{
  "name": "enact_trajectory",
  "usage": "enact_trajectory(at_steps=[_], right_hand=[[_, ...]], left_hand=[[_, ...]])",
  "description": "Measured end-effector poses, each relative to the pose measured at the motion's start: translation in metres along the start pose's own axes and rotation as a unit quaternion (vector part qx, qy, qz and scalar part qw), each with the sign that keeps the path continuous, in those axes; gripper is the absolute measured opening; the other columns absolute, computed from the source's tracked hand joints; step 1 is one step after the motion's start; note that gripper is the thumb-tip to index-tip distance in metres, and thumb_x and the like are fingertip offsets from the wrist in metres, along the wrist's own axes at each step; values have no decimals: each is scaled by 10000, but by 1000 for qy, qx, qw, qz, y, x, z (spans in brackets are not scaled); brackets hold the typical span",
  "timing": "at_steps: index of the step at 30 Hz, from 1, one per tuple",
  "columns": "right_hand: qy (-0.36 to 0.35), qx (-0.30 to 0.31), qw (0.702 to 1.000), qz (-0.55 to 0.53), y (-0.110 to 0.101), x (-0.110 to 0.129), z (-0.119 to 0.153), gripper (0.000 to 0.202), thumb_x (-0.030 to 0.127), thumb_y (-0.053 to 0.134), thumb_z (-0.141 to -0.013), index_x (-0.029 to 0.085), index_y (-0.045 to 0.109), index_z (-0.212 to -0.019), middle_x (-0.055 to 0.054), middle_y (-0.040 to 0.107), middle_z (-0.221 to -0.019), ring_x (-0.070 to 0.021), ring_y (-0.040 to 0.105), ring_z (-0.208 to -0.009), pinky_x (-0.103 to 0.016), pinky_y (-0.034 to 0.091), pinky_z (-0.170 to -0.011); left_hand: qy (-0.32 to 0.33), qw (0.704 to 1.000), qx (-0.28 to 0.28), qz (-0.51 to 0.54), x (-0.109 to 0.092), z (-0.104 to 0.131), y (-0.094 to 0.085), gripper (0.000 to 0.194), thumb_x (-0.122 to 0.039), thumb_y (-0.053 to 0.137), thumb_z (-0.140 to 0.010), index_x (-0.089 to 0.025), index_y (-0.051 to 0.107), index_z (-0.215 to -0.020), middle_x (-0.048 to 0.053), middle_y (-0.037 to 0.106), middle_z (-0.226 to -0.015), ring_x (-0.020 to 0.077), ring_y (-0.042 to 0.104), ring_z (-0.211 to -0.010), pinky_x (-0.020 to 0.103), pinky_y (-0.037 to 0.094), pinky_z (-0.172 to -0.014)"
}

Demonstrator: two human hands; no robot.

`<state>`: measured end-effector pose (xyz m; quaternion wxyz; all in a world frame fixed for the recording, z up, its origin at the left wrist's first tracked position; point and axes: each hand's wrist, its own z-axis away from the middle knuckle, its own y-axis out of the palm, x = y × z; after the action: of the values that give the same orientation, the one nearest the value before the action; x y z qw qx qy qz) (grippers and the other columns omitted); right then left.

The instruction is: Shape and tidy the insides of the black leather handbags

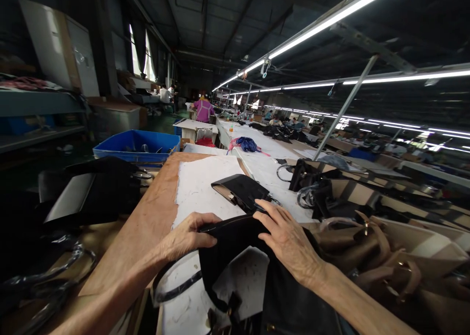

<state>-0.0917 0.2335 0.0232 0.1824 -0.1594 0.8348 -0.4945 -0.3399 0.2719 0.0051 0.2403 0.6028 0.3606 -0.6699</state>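
Observation:
A black handbag [293,291] lies at the front edge of the table, its opening and dark lining toward me. My left hand [196,234] pinches the bag's upper edge, thumb on the near side and fingers behind. Across the right part of that edge rests my right hand [284,239], fingers spread over the black material. A plastic-wrapped loop handle [176,291] hangs by the bag's left side. Just beyond my hands is another black bag piece [240,188], lying on white paper [201,178].
Brown and beige bags [389,247] crowd the right side, with black bags behind them. More black bags [103,188] are piled on the left, near a blue bin [139,144]. Farther up the table lies a blue bundle [246,144]. A person in purple [203,110] sits beyond.

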Motion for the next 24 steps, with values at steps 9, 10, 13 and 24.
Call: enact_trajectory(at_steps=[9, 10, 13, 24], right_hand=[[51, 27, 993, -105, 8, -6, -12, 348, 83, 553, -735, 249, 512, -1037, -8, 410, -1312, -191, 443, -1130, -367, 382, -982], [53, 31, 992, -113, 9, -7, -13, 333, 85, 548, -739, 252, 514, -1025, -2, 419, -1305, -188, 451, -1119, -366, 382, -979], [70, 37, 988, -132, 8, -6, -17, 246, 88, 550, -736, 245, 527, -924, 17, 447, -1279, -180, 474, -1079, -358, 392, -953], [72, 26, 982, -171, 7, -5, -27, 106, 123, 553, -768, 220, 590, -746, 22, 543, -1157, -150, 517, -1007, -317, 383, -891]], left_hand=[[104, 987, -58, -106, 4, -3, -1, 243, -157, 534, -668, -176, 627, -891, 1, 568, -1043, 188, 477, -1004, 257, 323, -902], [115, 983, -73, -125, 6, -3, -1, 224, -153, 540, -668, -180, 631, -871, 1, 558, -1043, 184, 469, -1007, 254, 315, -906], [122, 971, -97, -181, 7, -5, 1, 170, -147, 537, -683, -186, 636, -816, 2, 551, -931, 166, 476, -927, 251, 339, -838], [108, 958, -151, -218, -2, -8, 12, 218, -364, 513, -811, -200, 635, -886, -8, 542, -804, 117, 482, -697, 230, 343, -639]])
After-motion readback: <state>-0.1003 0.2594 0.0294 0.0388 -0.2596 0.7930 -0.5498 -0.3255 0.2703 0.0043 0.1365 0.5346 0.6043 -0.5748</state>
